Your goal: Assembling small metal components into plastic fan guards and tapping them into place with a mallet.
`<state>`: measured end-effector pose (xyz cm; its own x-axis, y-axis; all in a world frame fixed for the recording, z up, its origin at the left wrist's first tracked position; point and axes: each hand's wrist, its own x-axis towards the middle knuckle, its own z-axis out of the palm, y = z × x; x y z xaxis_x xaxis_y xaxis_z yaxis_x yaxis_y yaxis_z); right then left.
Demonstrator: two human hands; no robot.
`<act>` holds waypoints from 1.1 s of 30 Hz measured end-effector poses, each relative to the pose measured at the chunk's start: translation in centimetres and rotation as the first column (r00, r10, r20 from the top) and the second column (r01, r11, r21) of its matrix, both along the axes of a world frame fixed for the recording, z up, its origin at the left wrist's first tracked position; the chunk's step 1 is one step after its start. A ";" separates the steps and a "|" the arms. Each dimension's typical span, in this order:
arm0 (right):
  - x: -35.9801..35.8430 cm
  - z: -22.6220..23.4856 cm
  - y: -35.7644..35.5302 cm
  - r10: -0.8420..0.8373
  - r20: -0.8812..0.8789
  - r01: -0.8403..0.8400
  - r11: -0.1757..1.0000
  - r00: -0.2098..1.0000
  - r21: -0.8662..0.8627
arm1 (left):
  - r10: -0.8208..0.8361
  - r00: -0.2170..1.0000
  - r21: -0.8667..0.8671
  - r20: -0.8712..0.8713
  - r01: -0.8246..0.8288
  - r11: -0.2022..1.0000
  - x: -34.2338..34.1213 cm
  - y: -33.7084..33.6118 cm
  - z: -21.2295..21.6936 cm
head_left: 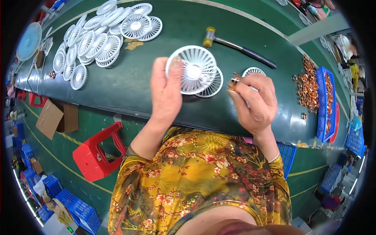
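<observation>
My left hand (167, 84) is closed on the edge of a round white fan grille (194, 55), thumb on top, holding it tilted above the green table. Another white grille (214, 87) lies partly hidden under it. At its right, my right hand (255, 102) pinches a small copper-coloured metal part (234, 81) between thumb and fingers; its exact form is hard to make out. Behind that hand shows the rim of one more white grille (253, 71). Beyond both hands lies a mallet (241, 48) with a yellow head and black grip.
A heap of white grilles (98, 43) covers the table's far left. On the right, many copper-coloured rings (308, 90) lie loose beside a blue tray (322, 105) holding more. A red stool (94, 154) and an open cardboard box (58, 117) stand on the floor at left.
</observation>
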<state>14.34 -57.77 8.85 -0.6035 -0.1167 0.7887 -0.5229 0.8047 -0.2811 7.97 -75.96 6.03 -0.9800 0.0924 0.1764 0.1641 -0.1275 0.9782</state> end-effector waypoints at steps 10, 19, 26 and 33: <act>0.0 -0.4 -0.7 -0.073 0.046 0.070 0.996 0.996 0.058 | -0.227 0.973 0.042 -0.052 0.229 0.973 2.5 3.3 0.3; -0.1 -1.5 0.1 -0.166 0.062 0.165 0.986 0.984 0.012 | -0.292 0.954 0.150 0.060 0.281 0.948 2.4 5.2 -0.6; 0.3 0.7 -0.6 -0.180 0.323 0.172 0.984 0.929 0.053 | -0.229 0.965 -0.261 -0.131 0.189 0.947 2.7 4.3 0.6; 2.4 0.8 0.0 -0.227 0.151 0.202 0.965 0.962 0.166 | -0.623 0.776 0.338 0.098 0.563 0.754 2.6 3.2 -0.2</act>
